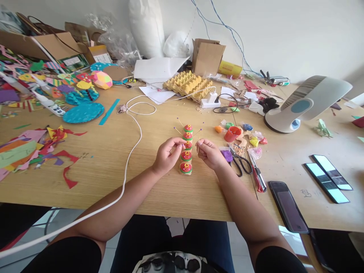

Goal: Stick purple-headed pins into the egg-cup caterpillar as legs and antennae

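Note:
A row of small round craft pieces (186,149), red and green with yellow centres, lies on the wooden table (113,167); thin sticks with purple tips poke out near its far end. My left hand (166,153) rests just left of the row, its fingers pinched against the middle pieces. On the right side of the row, my right hand (209,152) pinches a thin wooden stick held upright.
Scissors (241,163) and a red cutter (258,176) lie right of my hands, near clay bits and a red cup (232,133). A phone (287,206), a fan (304,104), egg trays (189,84), a white cable (133,146) and paper scraps (31,148) crowd the table.

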